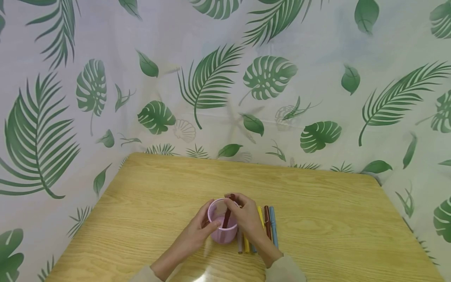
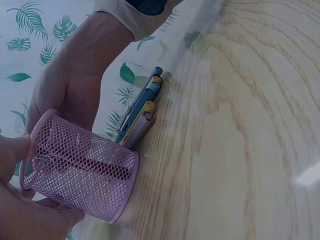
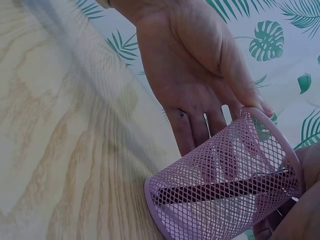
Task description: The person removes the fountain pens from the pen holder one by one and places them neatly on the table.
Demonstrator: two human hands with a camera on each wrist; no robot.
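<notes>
A pink mesh pen holder (image 1: 224,236) stands upright on the wooden table. My left hand (image 1: 195,232) grips it from the left, thumb at the near rim and fingers round the far side. From above, my right hand (image 1: 248,216) pinches the top of a dark brown marker (image 1: 227,217). That marker slants down inside the pen holder; in the right wrist view its lower end shows through the mesh, near the base. Beside the pen holder, partly hidden under my right hand, lie several markers, among them a grey marker (image 1: 240,242) and a blue marker (image 1: 273,227).
The wooden table (image 1: 158,180) reaches back to a white cloth (image 1: 218,145) printed with green leaves, which hangs behind and at both sides. Another brown marker (image 1: 267,222) lies to the right among the loose ones.
</notes>
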